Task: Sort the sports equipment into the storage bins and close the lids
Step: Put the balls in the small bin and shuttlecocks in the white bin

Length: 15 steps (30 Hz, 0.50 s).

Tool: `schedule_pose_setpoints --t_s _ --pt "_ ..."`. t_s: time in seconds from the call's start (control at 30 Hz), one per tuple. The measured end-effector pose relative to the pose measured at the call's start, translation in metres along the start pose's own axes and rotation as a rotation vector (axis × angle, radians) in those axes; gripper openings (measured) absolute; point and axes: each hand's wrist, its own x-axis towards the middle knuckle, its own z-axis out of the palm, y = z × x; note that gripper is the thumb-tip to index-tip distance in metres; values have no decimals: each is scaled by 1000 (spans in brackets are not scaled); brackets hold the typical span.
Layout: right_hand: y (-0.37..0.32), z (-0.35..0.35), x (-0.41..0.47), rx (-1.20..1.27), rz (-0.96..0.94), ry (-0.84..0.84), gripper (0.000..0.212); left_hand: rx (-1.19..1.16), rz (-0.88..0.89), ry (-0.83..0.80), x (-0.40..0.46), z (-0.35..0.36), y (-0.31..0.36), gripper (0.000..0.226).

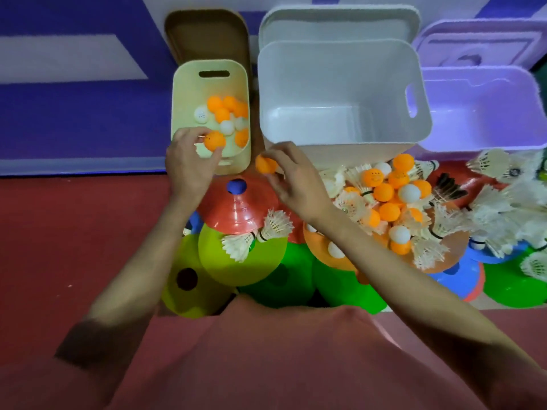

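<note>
My left hand point(189, 164) pinches an orange ball point(214, 141) over the near rim of the small cream bin point(181, 93), which holds several orange and white balls. My right hand point(291, 176) grips another orange ball point(265, 164) just right of that bin, in front of the large white bin point(340, 149), whose inside shows nothing. A lilac bin point(485, 143) stands to the right. A heap of orange and white balls point(384, 190) mixed with white shuttlecocks point(503, 208) lies on coloured disc cones point(236, 208) in front of the bins.
Three lids lean behind the bins: brown point(207, 37), white point(340, 22), lilac point(479, 42). Yellow, green, orange and blue cones point(340, 279) crowd the red floor near my body. Two shuttlecocks point(257, 235) lie on the yellow cone. Blue wall at left.
</note>
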Motion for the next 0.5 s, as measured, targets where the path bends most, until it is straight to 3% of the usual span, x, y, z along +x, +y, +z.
schedule_pose_setpoints --t_s 0.27,0.5 --pt "-20 43 76 -82 -50 -35 36 109 -62 -97 34 -3 -30 40" --pt "-7 24 35 -80 -17 28 29 6 79 -113 8 3 -25 30"
